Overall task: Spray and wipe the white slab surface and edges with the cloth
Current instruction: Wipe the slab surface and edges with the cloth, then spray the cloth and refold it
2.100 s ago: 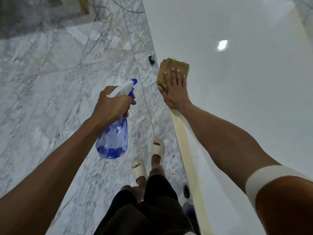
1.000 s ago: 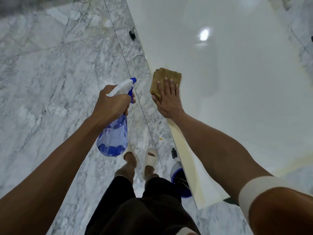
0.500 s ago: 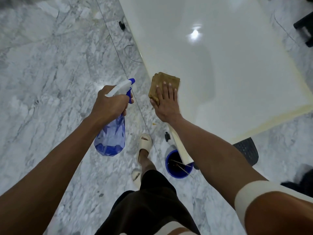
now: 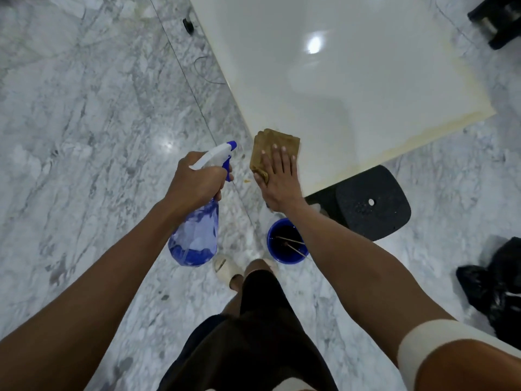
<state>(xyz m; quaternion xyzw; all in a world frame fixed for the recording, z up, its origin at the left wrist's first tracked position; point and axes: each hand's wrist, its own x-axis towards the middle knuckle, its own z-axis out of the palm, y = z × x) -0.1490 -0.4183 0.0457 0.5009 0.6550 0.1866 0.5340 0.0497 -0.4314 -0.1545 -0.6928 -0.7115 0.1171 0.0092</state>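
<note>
Down across the left half of the frame ran grey-veined marble floor point(image 4: 70, 136), with a thin dark cable point(image 4: 180, 66) crossing it diagonally from the top toward the centre. At centre left, the left hand point(image 4: 197, 184) was closed around the neck of a spray bottle point(image 4: 194, 238), fingers wrapped at the white trigger head with its blue nozzle tip pointing toward the upper right; the translucent blue body hung below the fist, with a low pool of blue liquid at its base. Just right of it, the right hand point(image 4: 279, 179) lay flat with fingers extended and slightly spread, pressing a folded tan cloth point(image 4: 275, 145) onto the white slab point(image 4: 338, 66). That cloth sat at the slab's left edge near its lower corner, one side hanging a little over the edge. The slab filled the upper centre and upper right of the frame, glossy, with a bright light reflection and a yellowish band along its lower right border. Below the right hand, a blue bucket point(image 4: 284, 256) stood on the floor with thin sticks inside, partly hidden by the forearm. Pale sandals point(image 4: 225, 270) showed beside it at lower centre. Further right, a black rounded pad point(image 4: 372, 204) lay partly under the slab's corner, and a black bag point(image 4: 499, 283) sat at the right edge.
</note>
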